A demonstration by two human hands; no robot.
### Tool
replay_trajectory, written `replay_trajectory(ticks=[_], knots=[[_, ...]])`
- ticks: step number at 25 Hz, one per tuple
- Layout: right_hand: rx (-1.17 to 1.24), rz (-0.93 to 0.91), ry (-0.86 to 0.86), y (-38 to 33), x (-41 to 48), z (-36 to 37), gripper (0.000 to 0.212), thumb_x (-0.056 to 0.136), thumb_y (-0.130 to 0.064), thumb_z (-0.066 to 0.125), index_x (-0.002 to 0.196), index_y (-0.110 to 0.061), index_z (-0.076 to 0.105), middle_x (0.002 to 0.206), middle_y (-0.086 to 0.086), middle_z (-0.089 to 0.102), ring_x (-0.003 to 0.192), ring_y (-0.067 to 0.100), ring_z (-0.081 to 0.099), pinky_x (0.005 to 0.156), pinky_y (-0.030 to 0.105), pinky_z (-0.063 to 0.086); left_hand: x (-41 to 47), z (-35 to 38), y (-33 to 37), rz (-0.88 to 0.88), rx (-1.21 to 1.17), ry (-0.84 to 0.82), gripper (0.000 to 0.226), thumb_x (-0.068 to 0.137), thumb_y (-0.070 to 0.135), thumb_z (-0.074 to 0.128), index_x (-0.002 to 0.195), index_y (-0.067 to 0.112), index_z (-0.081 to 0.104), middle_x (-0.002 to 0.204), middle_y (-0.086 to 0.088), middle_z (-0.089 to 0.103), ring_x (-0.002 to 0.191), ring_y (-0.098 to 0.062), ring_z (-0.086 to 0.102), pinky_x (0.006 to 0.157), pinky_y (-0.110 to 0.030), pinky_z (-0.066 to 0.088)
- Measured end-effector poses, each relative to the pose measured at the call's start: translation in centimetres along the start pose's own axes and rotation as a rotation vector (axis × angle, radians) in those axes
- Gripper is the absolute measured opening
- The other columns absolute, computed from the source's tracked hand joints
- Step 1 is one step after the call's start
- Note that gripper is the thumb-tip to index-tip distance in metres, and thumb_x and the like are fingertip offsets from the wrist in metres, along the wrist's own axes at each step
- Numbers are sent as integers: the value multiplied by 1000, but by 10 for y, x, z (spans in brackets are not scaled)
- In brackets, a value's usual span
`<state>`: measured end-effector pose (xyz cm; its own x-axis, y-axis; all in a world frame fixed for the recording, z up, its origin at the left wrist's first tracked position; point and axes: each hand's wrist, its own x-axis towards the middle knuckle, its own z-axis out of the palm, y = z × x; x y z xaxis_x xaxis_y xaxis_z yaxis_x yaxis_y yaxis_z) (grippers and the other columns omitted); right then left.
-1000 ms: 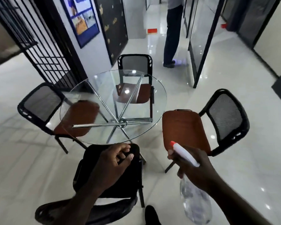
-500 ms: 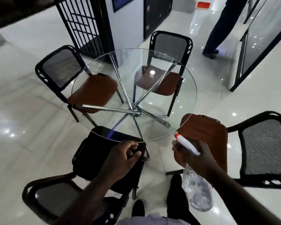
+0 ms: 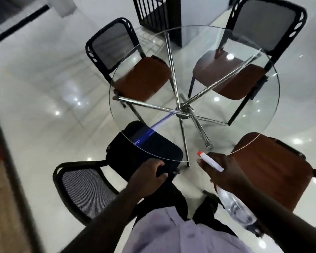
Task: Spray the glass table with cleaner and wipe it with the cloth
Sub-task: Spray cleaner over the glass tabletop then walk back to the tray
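Spray step not yet begun: no mist or wet patch shows on the glass table [image 3: 254,110]. Your right hand [image 3: 224,172] grips the spray bottle [image 3: 232,205] at its neck, with the orange nozzle [image 3: 200,153] just short of the near rim and aimed roughly toward the top. Your left hand [image 3: 146,178] is curled round a dark cloth [image 3: 161,172]. The cloth's outline is hard to separate from the black chair [image 3: 140,150] beneath it.

Probable faults from this position:

- Overspray. The nozzle sits close to the rim. A shot fired from here may miss the glass and wet the black chair, the brown chair [image 3: 274,172] beside you, or the glossy floor [image 3: 44,92], which would turn slippery.
- Rim strike. The top is transparent and its edge is hard to read. Raise the bottle clear before you move it forward.
- Overreach. Chairs ring the table. Leaning on the glass to reach the far side loads the chrome legs [image 3: 184,108] unevenly.
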<state>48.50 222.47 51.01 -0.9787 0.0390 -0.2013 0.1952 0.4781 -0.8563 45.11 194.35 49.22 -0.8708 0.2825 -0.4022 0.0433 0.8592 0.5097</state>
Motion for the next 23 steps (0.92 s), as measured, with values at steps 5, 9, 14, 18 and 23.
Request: replay_trajectory(ticks=[5, 9, 14, 18, 23], knots=[[-145, -139, 55, 32, 29, -2, 57, 99, -63, 63, 77, -10, 65, 55, 6, 48, 49, 26, 50, 50, 41, 45, 37, 21, -28, -114, 72, -73, 76, 92, 46, 72, 156, 17, 42, 169, -6, 30, 154, -22, 32, 126, -33, 29], [-225, -256, 33, 28, 36, -2, 36, 101, -46, 62, 92, -13, 74, 57, 2, 57, 47, 24, 57, 46, 39, 48, 56, 26, -46, -210, 134, -146, 103, 92, 56, 67, 166, 15, 9, 175, -8, -10, 162, -29, 7, 128, -45, 24], [-290, -155, -99, 1, 76, 33, 41, 99, -38, 69, 68, -29, 45, 52, -9, 42, 45, 9, 45, 46, 32, 40, 56, 35, -81, -179, 158, -140, 111, 90, 59, 62, 166, 18, -9, 171, -1, -30, 161, -31, 13, 123, -50, 34], [-339, -302, -127, -47, 127, 80, 39, 96, -21, 79, 71, -29, 49, 54, -13, 31, 47, 13, 45, 49, 10, 25, 53, 32, -94, -104, 148, -115, 110, 89, 57, 63, 166, 23, -8, 171, 4, -31, 151, -30, 35, 110, -47, 46], [-236, -214, -167, -76, 179, 128, 44, 98, -43, 71, 69, -15, 53, 50, 1, 52, 43, 16, 50, 47, 31, 41, 53, 27, -100, -100, 144, -115, 109, 87, 55, 67, 165, 31, -6, 171, 11, -27, 143, -31, 44, 102, -49, 53]])
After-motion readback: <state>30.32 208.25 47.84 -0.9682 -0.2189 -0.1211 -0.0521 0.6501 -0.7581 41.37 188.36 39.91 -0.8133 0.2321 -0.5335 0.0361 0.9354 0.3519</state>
